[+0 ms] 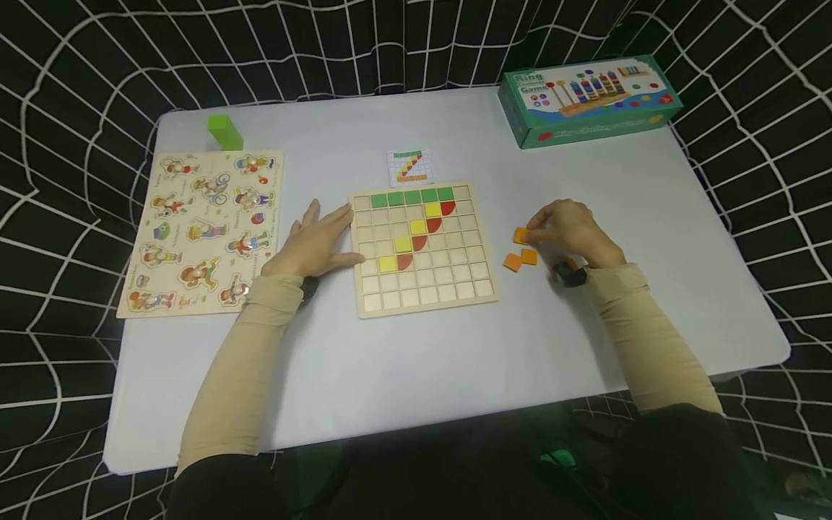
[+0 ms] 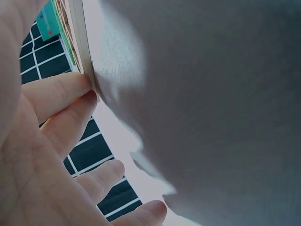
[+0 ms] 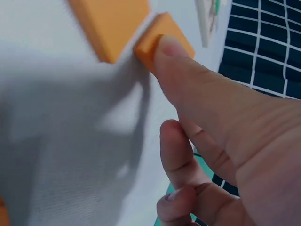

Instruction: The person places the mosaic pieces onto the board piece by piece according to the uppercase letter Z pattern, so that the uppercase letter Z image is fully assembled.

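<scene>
A wooden grid board [image 1: 425, 310] lies mid-table, with a row of green squares [image 1: 412, 196] near its far edge. Down it runs a diagonal of yellow squares [image 1: 403, 245] paired with red quarter-circle pieces [image 1: 419, 243]. My left hand [image 1: 312, 242] rests at the board's left side, fingers spread, fingertips against its edge. Right of the board, my right hand [image 1: 568, 230] pinches an orange square tile [image 3: 150, 44], the thumb on its face and the other fingers partly hidden. Two more orange tiles [image 1: 513, 261] lie just nearer, corners close together.
Behind the board sits a small pattern card [image 1: 410, 167]. A wooden picture puzzle [image 1: 208, 231] covers the table's left, with a green block [image 1: 225, 133] behind it. At the back right stands a green game box [image 1: 588, 101]. White netting surrounds the table [image 1: 390, 375].
</scene>
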`<action>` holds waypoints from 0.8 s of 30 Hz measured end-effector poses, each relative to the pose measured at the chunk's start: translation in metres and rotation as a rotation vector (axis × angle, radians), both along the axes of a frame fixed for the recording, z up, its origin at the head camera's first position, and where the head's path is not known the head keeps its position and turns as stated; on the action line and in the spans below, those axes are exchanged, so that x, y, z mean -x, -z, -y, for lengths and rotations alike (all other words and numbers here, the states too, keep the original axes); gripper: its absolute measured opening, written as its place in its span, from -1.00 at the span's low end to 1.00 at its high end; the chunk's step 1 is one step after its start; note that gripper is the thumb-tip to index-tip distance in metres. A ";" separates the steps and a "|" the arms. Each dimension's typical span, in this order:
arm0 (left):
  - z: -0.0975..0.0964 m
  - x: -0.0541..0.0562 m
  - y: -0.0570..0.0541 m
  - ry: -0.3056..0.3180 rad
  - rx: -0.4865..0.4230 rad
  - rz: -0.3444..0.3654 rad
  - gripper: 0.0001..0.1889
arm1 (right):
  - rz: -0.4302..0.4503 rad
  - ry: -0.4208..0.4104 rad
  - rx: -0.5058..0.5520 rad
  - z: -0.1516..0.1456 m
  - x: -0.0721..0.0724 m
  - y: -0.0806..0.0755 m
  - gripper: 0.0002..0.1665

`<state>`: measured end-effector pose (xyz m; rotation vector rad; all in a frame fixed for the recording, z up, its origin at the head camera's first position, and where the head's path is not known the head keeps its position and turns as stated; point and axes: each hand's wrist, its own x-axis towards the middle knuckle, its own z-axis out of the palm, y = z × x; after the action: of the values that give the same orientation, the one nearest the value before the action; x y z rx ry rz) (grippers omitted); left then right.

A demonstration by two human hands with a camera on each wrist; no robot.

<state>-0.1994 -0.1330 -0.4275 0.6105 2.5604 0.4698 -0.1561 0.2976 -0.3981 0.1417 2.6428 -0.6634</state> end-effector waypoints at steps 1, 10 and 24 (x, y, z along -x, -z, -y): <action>0.000 0.000 0.000 -0.001 -0.004 0.002 -0.02 | 0.006 0.008 0.006 0.000 0.000 -0.001 -0.58; -0.001 0.002 0.003 0.002 -0.002 0.005 -0.01 | -0.021 0.006 0.063 0.009 0.005 -0.006 -0.62; 0.002 0.004 0.001 0.015 0.017 0.006 -0.02 | -0.029 -0.112 0.169 0.096 0.021 -0.002 -0.72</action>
<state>-0.2034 -0.1353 -0.4289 0.6204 2.5500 0.4433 -0.1772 0.2016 -0.3961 -0.0649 2.5858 -0.8511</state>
